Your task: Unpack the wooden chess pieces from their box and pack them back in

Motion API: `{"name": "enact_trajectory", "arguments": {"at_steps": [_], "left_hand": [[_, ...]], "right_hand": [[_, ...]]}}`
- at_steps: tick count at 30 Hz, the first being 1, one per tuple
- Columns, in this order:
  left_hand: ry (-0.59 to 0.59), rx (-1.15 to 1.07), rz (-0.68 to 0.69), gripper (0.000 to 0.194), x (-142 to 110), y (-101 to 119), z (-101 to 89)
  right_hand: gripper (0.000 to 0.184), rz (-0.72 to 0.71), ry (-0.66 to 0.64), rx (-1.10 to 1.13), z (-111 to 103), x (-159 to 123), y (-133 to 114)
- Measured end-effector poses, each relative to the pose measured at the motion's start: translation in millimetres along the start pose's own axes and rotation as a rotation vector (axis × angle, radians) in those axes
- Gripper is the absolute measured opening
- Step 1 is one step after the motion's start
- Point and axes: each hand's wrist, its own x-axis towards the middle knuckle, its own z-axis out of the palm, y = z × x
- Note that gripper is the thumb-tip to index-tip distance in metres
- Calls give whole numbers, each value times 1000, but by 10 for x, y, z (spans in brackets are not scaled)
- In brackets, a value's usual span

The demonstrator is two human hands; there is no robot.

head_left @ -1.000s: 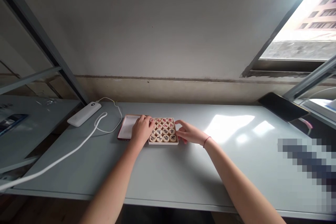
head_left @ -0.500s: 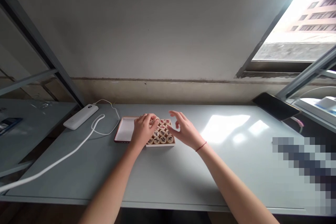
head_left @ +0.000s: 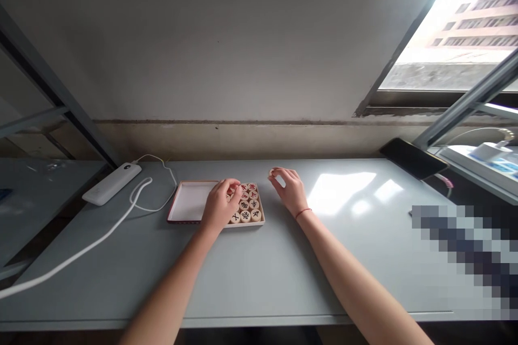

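Your hands stand apart: left hand [head_left: 220, 207] with fingertips on the xiangqi pieces [head_left: 247, 204] in the wooden tray [head_left: 254, 223], right hand [head_left: 285, 188] raised just beyond it, pinching what looks like one pale piece [head_left: 272, 173], a white red-rimmed tray [head_left: 190, 202] adjoining left, open worktop [head_left: 343, 264] rightward.

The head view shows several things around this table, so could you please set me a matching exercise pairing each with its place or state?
Things:
1. left hand
2. right hand
3. white power bank
4. black phone

Places or states:
A. pinching a round piece, to the right of the tray
B. resting on the pieces in the wooden tray
C. near the back edge of the table, far right
D. near the table's back edge, left of the tray

Pairs: 1-B, 2-A, 3-D, 4-C.
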Motion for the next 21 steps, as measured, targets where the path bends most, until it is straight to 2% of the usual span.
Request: {"name": "enact_trajectory", "arguments": {"at_steps": [3,8,13,17,21], "left_hand": [[-9,83,-1,17,8,-62,-11],[10,346,-37,21,27,-147,-39],[-60,697,-173,27,21,-150,-49],[-72,808,-189,34,8,-72,6],[-77,834,-213,38,17,-12,71]], "right_hand": [[13,80,-158,-96,117,-42,159],[22,88,-184,-138,119,-82,141],[23,119,-163,-141,58,-74,-119],[23,218,-303,-107,106,-107,-390],[24,207,-397,-135,152,-146,-512]]}}
